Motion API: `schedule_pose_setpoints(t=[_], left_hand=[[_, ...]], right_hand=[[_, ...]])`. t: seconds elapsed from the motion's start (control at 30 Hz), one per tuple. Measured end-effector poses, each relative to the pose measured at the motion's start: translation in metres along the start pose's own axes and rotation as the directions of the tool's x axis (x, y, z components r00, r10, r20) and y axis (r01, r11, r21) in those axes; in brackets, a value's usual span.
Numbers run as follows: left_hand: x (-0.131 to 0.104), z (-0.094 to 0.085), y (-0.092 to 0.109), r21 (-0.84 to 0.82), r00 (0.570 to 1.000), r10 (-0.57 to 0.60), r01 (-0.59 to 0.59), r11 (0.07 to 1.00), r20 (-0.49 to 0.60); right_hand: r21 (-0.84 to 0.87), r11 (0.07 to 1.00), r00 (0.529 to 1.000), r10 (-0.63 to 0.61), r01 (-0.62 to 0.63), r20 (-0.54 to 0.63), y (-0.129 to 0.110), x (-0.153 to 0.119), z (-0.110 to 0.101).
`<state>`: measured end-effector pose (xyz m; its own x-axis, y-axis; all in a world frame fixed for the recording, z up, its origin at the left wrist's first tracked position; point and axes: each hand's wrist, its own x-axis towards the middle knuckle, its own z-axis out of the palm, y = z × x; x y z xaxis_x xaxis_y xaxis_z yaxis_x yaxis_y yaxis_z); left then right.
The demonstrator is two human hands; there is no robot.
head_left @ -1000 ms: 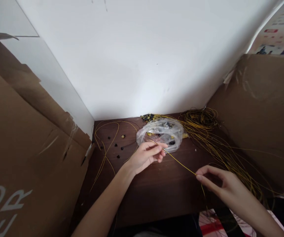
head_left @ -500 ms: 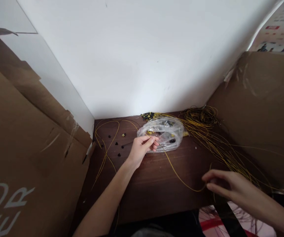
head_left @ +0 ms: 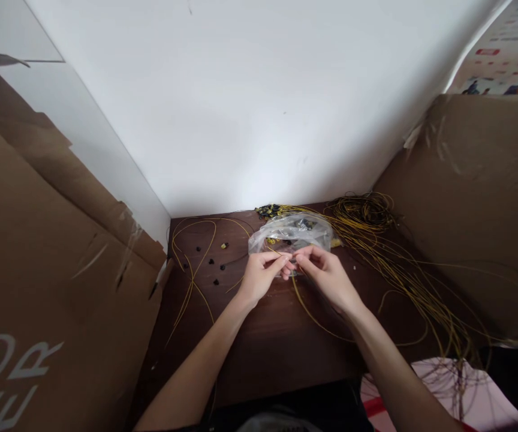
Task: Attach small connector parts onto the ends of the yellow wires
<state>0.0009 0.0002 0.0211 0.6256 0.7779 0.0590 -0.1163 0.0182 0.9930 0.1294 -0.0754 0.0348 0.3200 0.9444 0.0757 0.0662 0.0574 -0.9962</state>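
My left hand [head_left: 262, 275] pinches a thin yellow wire [head_left: 303, 305] between thumb and fingers. My right hand [head_left: 327, 275] is closed at the same spot, its fingertips meeting those of the left, with the wire between them. From the fingertips the wire hangs down and curves off to the right, passing under my right forearm. Just behind both hands lies a clear plastic bag [head_left: 281, 226] with small black and yellow pieces in it. My fingers cover the exact point of the wire that they grip.
Several small black pieces [head_left: 216, 282] and loops of yellow wire [head_left: 192, 273] lie on the dark wooden table [head_left: 268, 351] at left. A bundle of yellow wires [head_left: 389, 264] runs along the right. Cardboard boxes [head_left: 52, 270] flank both sides, and a white wall [head_left: 241, 108] stands behind.
My right hand has moved from the lower right up to my left hand and closed at the wire. My left hand has stayed nearly in place.
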Motion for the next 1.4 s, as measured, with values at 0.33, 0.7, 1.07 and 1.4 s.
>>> schedule_pose_setpoints(t=[0.33, 0.7, 1.07, 1.4], left_hand=[[0.004, -0.003, -0.005, 0.066, 0.969, 0.082, -0.068, 0.996, -0.234], [0.004, -0.004, -0.002, 0.013, 0.964, 0.047, -0.045, 0.999, -0.263], [0.005, -0.003, -0.005, -0.016, 0.951, 0.048, -0.055, 0.998, -0.307], [0.003, 0.002, -0.005, 0.000, 0.971, 0.033, -0.034, 0.999, -0.239]], right_hand=[[0.211, 0.956, 0.979, 0.198, -0.202, 0.039, 0.028, 0.001, 0.019], [0.236, 0.954, 0.982, 0.186, -0.186, 0.019, 0.027, 0.003, 0.013], [0.094, 0.987, 0.988, 0.135, -0.129, -0.067, 0.025, 0.003, 0.012], [0.067, 0.992, 0.991, 0.112, -0.107, -0.077, 0.024, 0.002, 0.010]])
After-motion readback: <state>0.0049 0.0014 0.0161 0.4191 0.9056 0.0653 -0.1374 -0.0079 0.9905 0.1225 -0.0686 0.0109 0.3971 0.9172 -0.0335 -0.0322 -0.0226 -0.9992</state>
